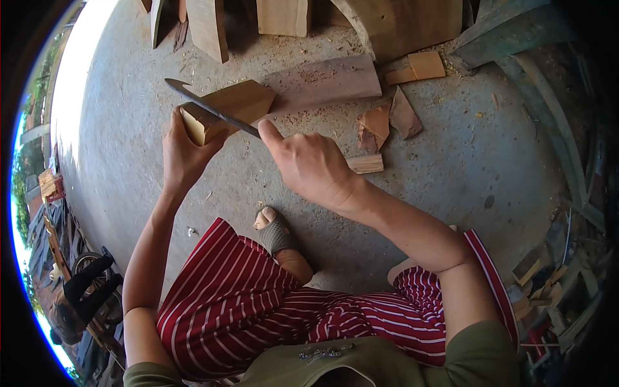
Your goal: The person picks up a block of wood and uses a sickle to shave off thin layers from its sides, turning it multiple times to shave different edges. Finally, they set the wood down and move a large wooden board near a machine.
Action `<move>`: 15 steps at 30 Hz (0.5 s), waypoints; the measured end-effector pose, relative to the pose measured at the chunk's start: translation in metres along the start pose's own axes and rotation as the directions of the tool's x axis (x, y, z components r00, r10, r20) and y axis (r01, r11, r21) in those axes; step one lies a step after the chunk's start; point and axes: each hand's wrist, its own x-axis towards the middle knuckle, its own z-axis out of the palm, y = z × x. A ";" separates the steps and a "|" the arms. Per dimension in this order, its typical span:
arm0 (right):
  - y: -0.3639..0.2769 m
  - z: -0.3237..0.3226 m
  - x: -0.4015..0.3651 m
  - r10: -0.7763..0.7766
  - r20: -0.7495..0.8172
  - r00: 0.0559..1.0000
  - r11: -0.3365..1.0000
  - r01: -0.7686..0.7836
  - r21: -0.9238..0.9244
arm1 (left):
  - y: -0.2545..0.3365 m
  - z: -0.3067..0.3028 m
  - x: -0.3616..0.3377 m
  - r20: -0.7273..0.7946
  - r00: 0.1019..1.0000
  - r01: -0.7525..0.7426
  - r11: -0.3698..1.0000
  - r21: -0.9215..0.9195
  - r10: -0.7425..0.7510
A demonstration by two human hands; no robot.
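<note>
My left hand (pixel 182 153) is wrapped round the near end of a wooden block (pixel 246 100), holding it tilted. The far end of the block overlaps a flat plank (pixel 342 76) on the concrete floor. My right hand (pixel 313 164) grips the handle end of a billhook (pixel 213 111), a long dark blade with a hooked tip at the upper left. The handle itself is hidden inside the fist. In this view the blade crosses the block just above my left fingers.
Reddish wood chunks (pixel 375 126) and a small offcut (pixel 366 164) lie right of my right hand. Boards (pixel 406 29) stand along the far side, with shavings before them. My sandalled foot (pixel 274 229) is close below. Curved timber (pixel 548 103) lines the right, and a wheel (pixel 93 267) is at left.
</note>
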 end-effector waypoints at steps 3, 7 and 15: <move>0.033 0.022 0.021 0.006 -0.132 0.991 1.000 -0.008 -0.019 | -0.004 0.000 -0.005 0.006 1.000 0.012 1.000 0.024 -0.012; 0.028 0.016 0.034 0.039 -0.126 0.991 0.997 -0.047 -0.054 | -0.002 0.000 0.000 -0.022 1.000 -0.014 0.999 0.038 0.014; 0.039 0.022 0.032 0.057 -0.143 0.988 0.988 -0.076 -0.132 | -0.004 -0.001 -0.007 0.007 0.999 0.038 0.999 0.010 -0.038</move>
